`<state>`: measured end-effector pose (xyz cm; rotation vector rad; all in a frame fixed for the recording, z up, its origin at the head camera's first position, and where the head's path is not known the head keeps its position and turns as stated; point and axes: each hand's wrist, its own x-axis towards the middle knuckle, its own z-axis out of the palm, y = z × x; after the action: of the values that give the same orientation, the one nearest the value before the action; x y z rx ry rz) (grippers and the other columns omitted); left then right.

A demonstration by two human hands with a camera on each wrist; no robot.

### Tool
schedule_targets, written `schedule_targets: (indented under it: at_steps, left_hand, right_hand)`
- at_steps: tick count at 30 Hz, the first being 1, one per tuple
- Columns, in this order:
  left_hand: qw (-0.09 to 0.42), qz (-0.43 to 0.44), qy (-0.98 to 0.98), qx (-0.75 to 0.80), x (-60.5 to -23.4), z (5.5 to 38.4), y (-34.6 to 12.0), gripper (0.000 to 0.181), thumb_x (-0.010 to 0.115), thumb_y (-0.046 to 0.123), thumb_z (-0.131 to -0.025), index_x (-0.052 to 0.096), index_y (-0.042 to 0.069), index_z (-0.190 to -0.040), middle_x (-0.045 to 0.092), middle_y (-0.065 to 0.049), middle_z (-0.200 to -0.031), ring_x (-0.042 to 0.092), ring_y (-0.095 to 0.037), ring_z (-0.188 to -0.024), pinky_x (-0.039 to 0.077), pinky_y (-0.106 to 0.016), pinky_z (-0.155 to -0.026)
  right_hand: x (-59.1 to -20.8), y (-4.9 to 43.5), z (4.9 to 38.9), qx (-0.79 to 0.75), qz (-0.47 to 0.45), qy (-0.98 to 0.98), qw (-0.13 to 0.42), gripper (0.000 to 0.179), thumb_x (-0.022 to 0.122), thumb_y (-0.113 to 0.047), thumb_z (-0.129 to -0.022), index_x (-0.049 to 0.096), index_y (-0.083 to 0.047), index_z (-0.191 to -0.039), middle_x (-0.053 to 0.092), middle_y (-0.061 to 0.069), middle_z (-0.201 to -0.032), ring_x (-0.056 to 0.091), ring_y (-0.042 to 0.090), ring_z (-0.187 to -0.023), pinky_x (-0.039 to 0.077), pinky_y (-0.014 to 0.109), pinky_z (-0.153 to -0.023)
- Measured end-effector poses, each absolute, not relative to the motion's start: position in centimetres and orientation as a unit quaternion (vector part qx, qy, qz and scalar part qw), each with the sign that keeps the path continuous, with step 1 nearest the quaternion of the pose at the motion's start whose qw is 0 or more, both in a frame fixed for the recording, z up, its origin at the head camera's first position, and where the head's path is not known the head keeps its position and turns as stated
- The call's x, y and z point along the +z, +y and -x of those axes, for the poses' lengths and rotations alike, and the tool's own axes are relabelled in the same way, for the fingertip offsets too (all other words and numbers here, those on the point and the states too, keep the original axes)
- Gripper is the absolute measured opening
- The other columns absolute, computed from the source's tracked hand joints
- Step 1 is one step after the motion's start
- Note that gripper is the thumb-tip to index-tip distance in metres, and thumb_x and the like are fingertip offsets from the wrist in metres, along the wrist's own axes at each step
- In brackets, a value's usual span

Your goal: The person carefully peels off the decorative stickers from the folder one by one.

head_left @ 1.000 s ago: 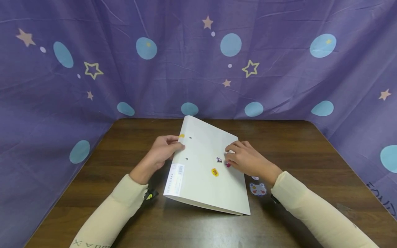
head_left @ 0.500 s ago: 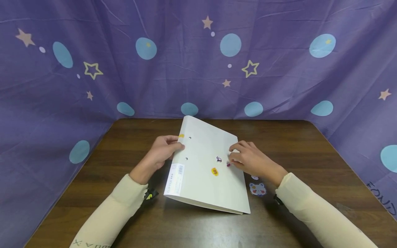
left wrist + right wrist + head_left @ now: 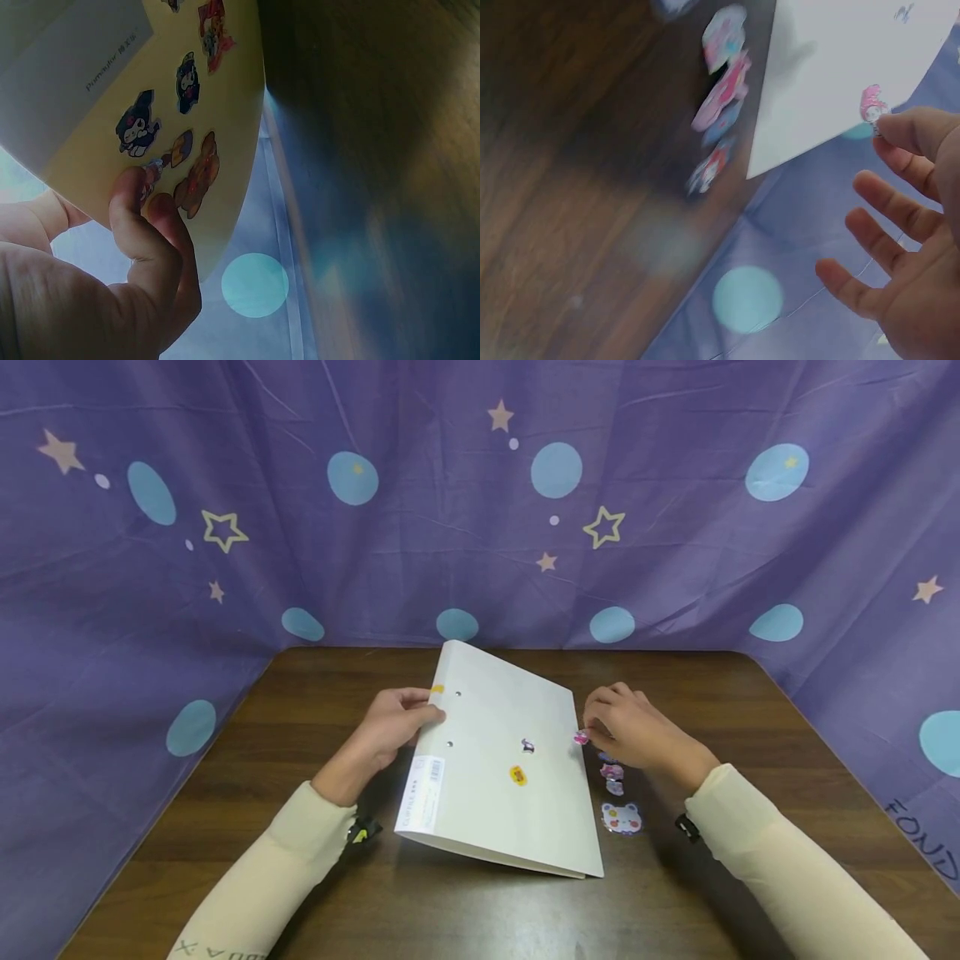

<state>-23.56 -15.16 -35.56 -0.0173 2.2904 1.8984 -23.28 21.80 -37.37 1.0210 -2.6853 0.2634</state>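
Observation:
A white clip file folder (image 3: 498,710) stands tilted on the table, its spine raised at the left. My left hand (image 3: 392,727) grips the spine, thumb on the front cover and fingers on the spine side. Several cartoon stickers, one a brown bear (image 3: 199,176), dot the surface beside those fingers in the left wrist view. Between thumb and forefinger my right hand (image 3: 637,727) pinches a small pink sticker (image 3: 873,105) by its edge, near the folder's right edge. The cover bears a yellow sticker (image 3: 518,776) and a black-and-white sticker (image 3: 528,746).
On the wooden table (image 3: 705,710), right of the folder, lie several loose stickers, among them a white bear-face sticker (image 3: 622,818) and a pink sticker (image 3: 611,772). A purple curtain (image 3: 465,527) hangs behind the table.
My right hand has moved right, away from the cover, with the pink sticker pinched in it. More loose stickers have come into sight beside the folder. The left hand keeps its grip.

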Motion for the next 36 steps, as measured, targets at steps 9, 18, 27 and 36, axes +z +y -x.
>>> schedule_targets:
  at_steps: [9, 18, 27, 36]
  left_hand:
    - [0.081, 0.003, 0.771, 0.632, -35.5, 23.4, -15.2, 0.052, 0.069, 0.005, -0.090, 0.056, -0.008, -0.138, 0.065, -0.023, -0.118, 0.071, -0.023, -0.083, 0.061, -0.031, -0.067]
    - [0.081, 0.003, 0.770, 0.633, -35.4, 23.3, -15.1, 0.051, 0.069, 0.005, -0.090, 0.056, -0.007, -0.138, 0.064, -0.023, -0.119, 0.071, -0.024, -0.084, 0.061, -0.032, -0.068]
    - [0.083, 0.002, 0.768, 0.635, -35.5, 23.4, -15.2, 0.052, 0.069, 0.005, -0.090, 0.055, -0.007, -0.139, 0.064, -0.023, -0.120, 0.071, -0.024, -0.085, 0.061, -0.033, -0.069]
    - [0.083, 0.000, 0.767, 0.637, -35.5, 23.3, -15.3, 0.051, 0.069, 0.005, -0.090, 0.055, -0.008, -0.138, 0.064, -0.024, -0.120, 0.072, -0.025, -0.086, 0.062, -0.035, -0.070]
  right_hand:
    - [-37.8, 24.7, 24.8, 0.066, -0.278, -0.957, 0.052, 0.018, 0.075, -0.017, -0.092, 0.062, -0.020, -0.081, 0.060, -0.001, -0.095, 0.047, 0.029, -0.092, 0.035, 0.040, -0.070]
    - [-37.5, 26.3, 25.1, 0.069, -0.248, -0.965, -0.042, 0.017, 0.075, -0.018, -0.087, 0.063, -0.020, -0.075, 0.056, -0.001, -0.088, 0.045, 0.031, -0.092, 0.041, 0.051, -0.074]
    - [-38.1, 26.8, 25.1, 0.049, -0.226, -0.969, -0.082, 0.023, 0.082, -0.026, -0.081, 0.064, -0.022, -0.068, 0.058, -0.002, -0.086, 0.046, 0.030, -0.090, 0.038, 0.047, -0.073]
    - [-38.2, 26.8, 24.9, 0.029, -0.223, -0.972, -0.071, 0.026, 0.083, -0.029, -0.082, 0.062, -0.023, -0.068, 0.058, -0.002, -0.087, 0.045, 0.030, -0.090, 0.040, 0.054, -0.075]
